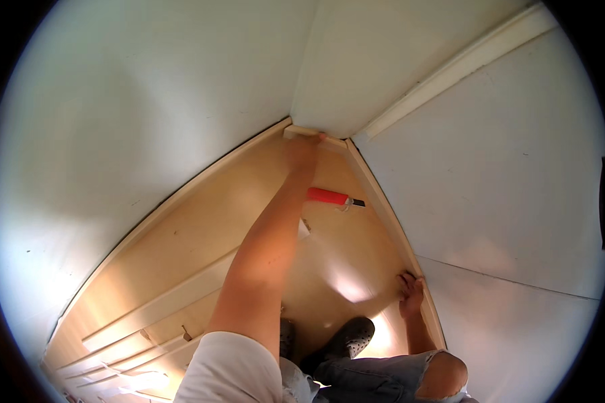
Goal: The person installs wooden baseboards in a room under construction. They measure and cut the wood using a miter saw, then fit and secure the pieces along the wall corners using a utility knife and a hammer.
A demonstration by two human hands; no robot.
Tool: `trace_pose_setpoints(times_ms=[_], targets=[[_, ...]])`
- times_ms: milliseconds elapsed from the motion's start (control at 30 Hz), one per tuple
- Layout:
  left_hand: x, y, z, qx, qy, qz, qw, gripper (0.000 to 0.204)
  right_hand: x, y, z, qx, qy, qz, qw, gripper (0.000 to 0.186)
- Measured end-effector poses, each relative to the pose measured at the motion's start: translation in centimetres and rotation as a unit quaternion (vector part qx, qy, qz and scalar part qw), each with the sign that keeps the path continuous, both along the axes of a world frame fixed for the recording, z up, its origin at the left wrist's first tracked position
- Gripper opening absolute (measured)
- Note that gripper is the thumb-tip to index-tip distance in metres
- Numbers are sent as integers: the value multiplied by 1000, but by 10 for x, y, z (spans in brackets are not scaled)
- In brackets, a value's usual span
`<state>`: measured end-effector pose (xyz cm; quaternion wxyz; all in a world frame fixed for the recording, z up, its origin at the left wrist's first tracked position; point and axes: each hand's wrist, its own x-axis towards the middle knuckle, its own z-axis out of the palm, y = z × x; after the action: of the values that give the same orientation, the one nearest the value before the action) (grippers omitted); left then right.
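Observation:
My left hand (304, 151) reaches out to the far corner of the room, where it holds a short pale strip of skirting (301, 131) against the foot of the white wall. My right hand (410, 293) rests with spread fingers on the long skirting strip (383, 201) that runs along the right wall, and holds nothing. A red cylindrical tool with a dark tip (329, 197) lies on the light wooden floor (202, 228) just right of my left forearm.
Several long pale trim strips (154, 305) lie side by side on the floor at the lower left. My dark perforated shoe (348, 338) and my bent knee in torn jeans (444, 373) are at the bottom. White walls (148, 101) close in on three sides.

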<state>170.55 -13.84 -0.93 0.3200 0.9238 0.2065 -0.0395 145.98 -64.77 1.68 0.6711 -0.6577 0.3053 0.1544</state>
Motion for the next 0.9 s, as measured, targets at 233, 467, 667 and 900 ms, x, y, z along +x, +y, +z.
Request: trace_pose_setpoints(times_ms=[233, 467, 667, 900], targets=[[-16, -2, 30, -185, -95, 338, 918, 103, 2, 15, -6, 16, -29, 34, 999, 72], [-24, -10, 32, -130, -116, 263, 949, 95, 9, 23, -2, 25, -46, -8, 999, 76], [-24, -20, 29, -135, -127, 270, 945, 89, 6, 12, -9, 25, -57, 8, 998, 76], [-15, -21, -4, -191, -220, 347, 891, 96, 5, 13, -10, 44, -45, 5, 998, 75]])
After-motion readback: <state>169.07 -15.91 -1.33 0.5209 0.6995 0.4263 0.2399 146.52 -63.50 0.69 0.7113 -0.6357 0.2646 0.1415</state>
